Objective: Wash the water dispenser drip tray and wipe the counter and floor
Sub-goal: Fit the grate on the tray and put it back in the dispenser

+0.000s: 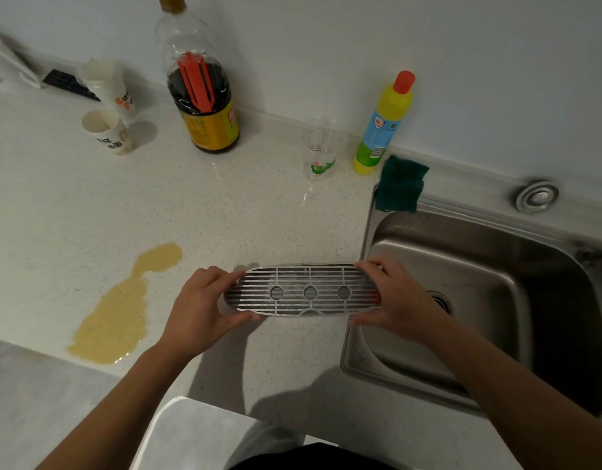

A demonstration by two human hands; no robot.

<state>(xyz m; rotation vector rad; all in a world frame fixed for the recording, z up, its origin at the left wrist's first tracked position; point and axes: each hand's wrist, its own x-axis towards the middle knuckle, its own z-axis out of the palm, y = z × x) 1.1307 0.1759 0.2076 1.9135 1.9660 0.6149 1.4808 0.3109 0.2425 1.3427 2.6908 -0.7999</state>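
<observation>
A long oval drip tray [303, 290] with a grey slotted grille and three round holes is held flat above the speckled white counter [224, 212], just left of the steel sink [479, 276]. My left hand [204, 307] grips its left end and my right hand [394, 300] grips its right end, which reaches over the sink's left rim. A yellowish-brown spill [119, 310] spreads on the counter to the left, running to the front edge. A dark green scouring cloth [399, 188] lies on the sink's back left corner.
Along the wall stand a yellow detergent bottle [382, 127] with a red cap, a clear plastic cup [320, 150], a large dark sauce bottle [201, 93] and two paper cups [106, 130]. Grey floor [31, 401] shows at lower left.
</observation>
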